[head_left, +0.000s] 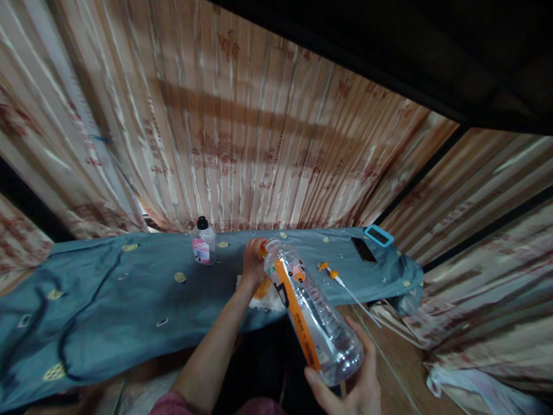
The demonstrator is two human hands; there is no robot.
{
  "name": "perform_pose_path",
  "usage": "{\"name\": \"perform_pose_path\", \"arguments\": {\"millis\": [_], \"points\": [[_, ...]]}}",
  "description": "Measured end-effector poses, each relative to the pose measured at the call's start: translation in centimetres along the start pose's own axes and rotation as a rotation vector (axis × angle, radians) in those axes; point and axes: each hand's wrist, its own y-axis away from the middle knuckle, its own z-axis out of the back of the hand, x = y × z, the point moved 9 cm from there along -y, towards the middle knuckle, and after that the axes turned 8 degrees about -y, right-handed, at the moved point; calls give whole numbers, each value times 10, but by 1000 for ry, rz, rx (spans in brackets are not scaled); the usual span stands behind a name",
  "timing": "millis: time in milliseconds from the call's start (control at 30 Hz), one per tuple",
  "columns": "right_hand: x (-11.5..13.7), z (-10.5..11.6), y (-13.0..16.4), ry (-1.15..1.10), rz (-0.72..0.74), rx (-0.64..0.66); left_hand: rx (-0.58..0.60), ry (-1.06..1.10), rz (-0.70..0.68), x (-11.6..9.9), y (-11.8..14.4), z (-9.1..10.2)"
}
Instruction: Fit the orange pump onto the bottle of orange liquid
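Observation:
A large clear plastic bottle [317, 311] with an orange and white label is tilted, its neck up and to the left. Cupped around its base is my right hand [356, 374], fingers underneath and thumb on the near side. My left hand [253, 259] is closed beside the bottle's mouth, where a bit of orange shows; what its fingers wrap is mostly hidden. An orange-yellow object [262, 287] stands or lies just under that wrist, partly covered by the clear bottle, on a white cloth or paper [268, 302].
A clear bottle [204, 245] with black cap and pink label stands left on the blue-green cloth [147, 288]. To the right lie an orange pump head [330, 271] with a long tube, a dark phone [363, 249] and a blue-framed device [379, 235]. Curtains hang behind.

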Motion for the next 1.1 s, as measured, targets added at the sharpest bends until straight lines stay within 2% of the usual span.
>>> {"name": "perform_pose_path", "arguments": {"millis": [833,1100], "points": [[9,-1,-1,9,33,-4,0,19,-1,1,0,-1],[1,1,-2,-1,23,-28,5,8,6,2,1,0]]}}
